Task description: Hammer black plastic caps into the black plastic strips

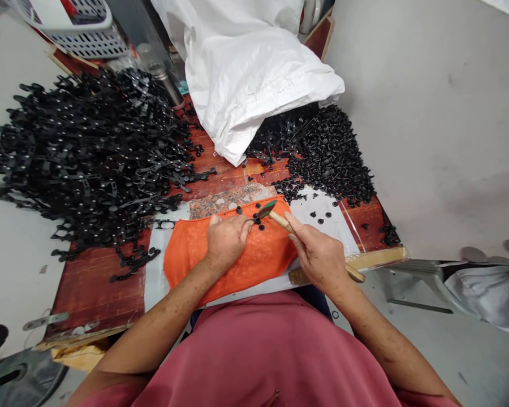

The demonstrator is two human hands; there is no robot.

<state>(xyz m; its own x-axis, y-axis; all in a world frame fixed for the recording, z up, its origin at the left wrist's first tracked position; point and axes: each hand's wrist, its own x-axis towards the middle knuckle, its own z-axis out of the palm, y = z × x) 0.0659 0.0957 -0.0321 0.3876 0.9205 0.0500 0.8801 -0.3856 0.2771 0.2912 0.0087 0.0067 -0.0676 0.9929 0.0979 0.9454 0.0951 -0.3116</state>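
Closest in, our left hand [227,240] has its thumb and fingers pinched together on a small thin black piece [253,220], most of it hidden by the fingertips. We seem to grip it by its near end so that its far end stays clear of the skin. Our right hand [322,254] is clamped round a hammer-like tool with a pale wooden handle and a dark green head [281,221]. The handle's butt sticks out behind the palm, a grip we take to be for short, controlled strokes; the head lies just beyond the left fingertips, though we cannot tell whether it touches anything.

Right around those fingertips, small round black discs [261,227] sit on a bright orange cloth [263,257], probably kept there for easy picking. The cloth passes under both hands, perhaps as padding. Just past the fingers, a speckled reddish stone slab [233,198] shows behind the cloth, likely giving firm backing.

Farther out, beyond the right fingers, is a heap of small black plastic-looking studs [335,147], within reach of that side. Beyond and left of the left fingers rises a big pile of black jointed strips [89,141]. Straight ahead, a white woven sack [258,73] slumps over the studs' edge.
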